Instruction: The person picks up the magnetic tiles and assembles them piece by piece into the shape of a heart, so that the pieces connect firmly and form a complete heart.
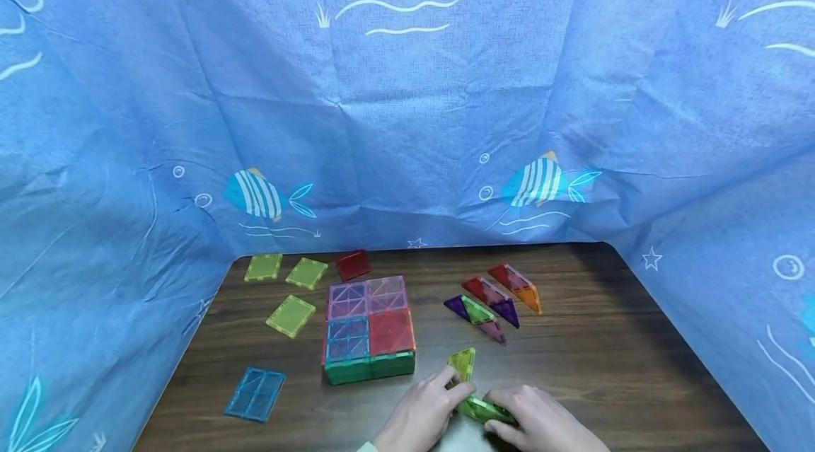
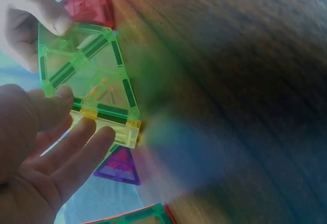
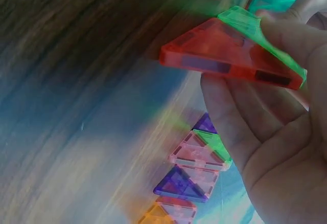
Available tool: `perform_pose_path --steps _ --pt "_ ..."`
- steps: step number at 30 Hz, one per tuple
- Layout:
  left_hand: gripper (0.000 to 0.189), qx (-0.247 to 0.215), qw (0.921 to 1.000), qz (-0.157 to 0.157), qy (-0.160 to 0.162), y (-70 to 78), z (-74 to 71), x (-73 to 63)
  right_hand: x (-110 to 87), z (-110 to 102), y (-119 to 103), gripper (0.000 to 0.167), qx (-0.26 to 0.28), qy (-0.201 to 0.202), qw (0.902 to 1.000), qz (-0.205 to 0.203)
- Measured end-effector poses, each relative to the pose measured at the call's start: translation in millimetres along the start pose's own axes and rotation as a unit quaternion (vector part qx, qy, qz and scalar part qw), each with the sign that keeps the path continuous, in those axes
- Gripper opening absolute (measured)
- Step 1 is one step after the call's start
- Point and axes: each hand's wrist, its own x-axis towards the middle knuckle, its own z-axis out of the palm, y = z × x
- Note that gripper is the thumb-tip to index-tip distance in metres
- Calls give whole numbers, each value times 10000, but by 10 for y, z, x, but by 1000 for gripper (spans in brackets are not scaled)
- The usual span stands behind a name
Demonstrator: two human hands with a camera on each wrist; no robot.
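The left hand (image 1: pixel 423 406) and right hand (image 1: pixel 538 416) each pinch a translucent green plastic tile panel (image 2: pixel 99 70), grip narrow; it lies between them at the brown wood-grain counter (image 1: pixel 611 367), near a multicoloured tile box (image 1: pixel 369 368).

The head view is bright, while wrist views blur the tabletop (image 2: pixel 230 75).

Dark wood-grain tabletop (image 1: pixel 605 367), lower frame. On it: multicoloured translucent plastic block (image 1: pixel 390 332) low centre, blue translucent tile (image 1: pixel 255 394) lower left, triangular translucent tiles (image 1: pixel 494 292) right of centre.
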Motion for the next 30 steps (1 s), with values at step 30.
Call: perform_pose_path --steps 30 --pt "22 -296 9989 -296 -208 11 -64 -95 815 -427 525 15 -1793 2254 9546 761"
